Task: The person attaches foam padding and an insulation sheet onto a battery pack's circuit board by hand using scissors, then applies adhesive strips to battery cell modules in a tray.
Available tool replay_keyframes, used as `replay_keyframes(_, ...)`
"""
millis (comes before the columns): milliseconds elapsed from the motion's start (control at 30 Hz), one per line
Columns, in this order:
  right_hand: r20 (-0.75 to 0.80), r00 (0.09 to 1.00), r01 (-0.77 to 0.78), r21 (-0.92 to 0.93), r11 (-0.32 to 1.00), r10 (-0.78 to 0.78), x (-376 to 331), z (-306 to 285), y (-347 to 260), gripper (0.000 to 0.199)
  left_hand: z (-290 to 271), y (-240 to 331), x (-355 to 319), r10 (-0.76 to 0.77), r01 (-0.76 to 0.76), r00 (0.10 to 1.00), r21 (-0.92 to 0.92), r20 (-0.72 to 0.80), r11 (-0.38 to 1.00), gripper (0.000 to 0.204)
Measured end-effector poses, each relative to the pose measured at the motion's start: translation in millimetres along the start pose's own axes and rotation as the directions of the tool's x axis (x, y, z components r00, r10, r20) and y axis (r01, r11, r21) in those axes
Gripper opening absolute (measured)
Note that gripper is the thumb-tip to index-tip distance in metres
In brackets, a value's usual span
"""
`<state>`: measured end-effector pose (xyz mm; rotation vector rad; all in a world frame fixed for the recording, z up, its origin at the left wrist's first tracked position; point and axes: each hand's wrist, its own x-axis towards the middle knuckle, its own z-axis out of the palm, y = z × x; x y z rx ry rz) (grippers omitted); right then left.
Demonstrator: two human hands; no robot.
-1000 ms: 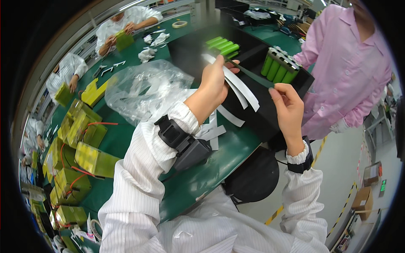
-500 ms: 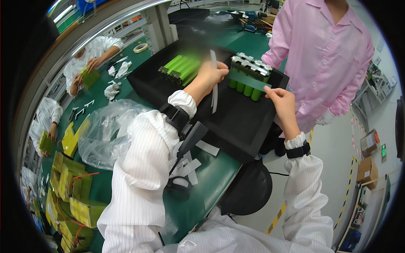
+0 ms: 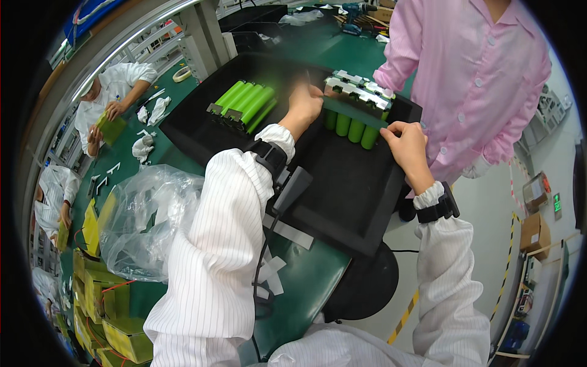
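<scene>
A green strip (image 3: 354, 114) is stretched between my two hands across the front of an upright battery pack (image 3: 349, 129) of green cylindrical cells with metal strips on top. My left hand (image 3: 305, 106) pinches the strip's left end. At its right end my right hand (image 3: 408, 147) pinches with thumb and forefinger, close to the pack's lower right corner. Whether the strip touches the cells I cannot tell. A second green battery pack (image 3: 243, 105) lies on its side, left of my left hand. Both packs are inside a black foam tray (image 3: 330, 211).
Beside my left arm lie a crumpled clear plastic bag (image 3: 150, 220) and several yellow-wrapped packs (image 3: 125, 333). Pale strips (image 3: 290, 232) rest by the tray's front edge. A person in pink (image 3: 468, 92) stands at the far right; people in white work at the left. A black stool (image 3: 367, 284) is below.
Both hands have brought the green strip lower and closer against the right battery pack. Pale strips that hung from my left hand are now mostly out of sight. The view has shifted slightly.
</scene>
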<state>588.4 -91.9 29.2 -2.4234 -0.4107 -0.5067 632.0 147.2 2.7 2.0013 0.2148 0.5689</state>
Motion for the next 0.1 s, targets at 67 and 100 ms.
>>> replay_keyframes(67,0.007,1.0,0.001,-0.006,1.0,-0.001,4.2,-0.6,-1.1,0.016,2.9,-6.6,6.8,0.042,-0.042,0.999,-0.013,0.009,0.999,0.012)
replay_keyframes(100,0.016,1.0,-0.005,-0.017,1.0,0.006,4.2,-1.2,-0.4,0.016,6.8,-10.8,9.1,0.035,-0.035,0.999,-0.044,-0.006,0.998,0.012)
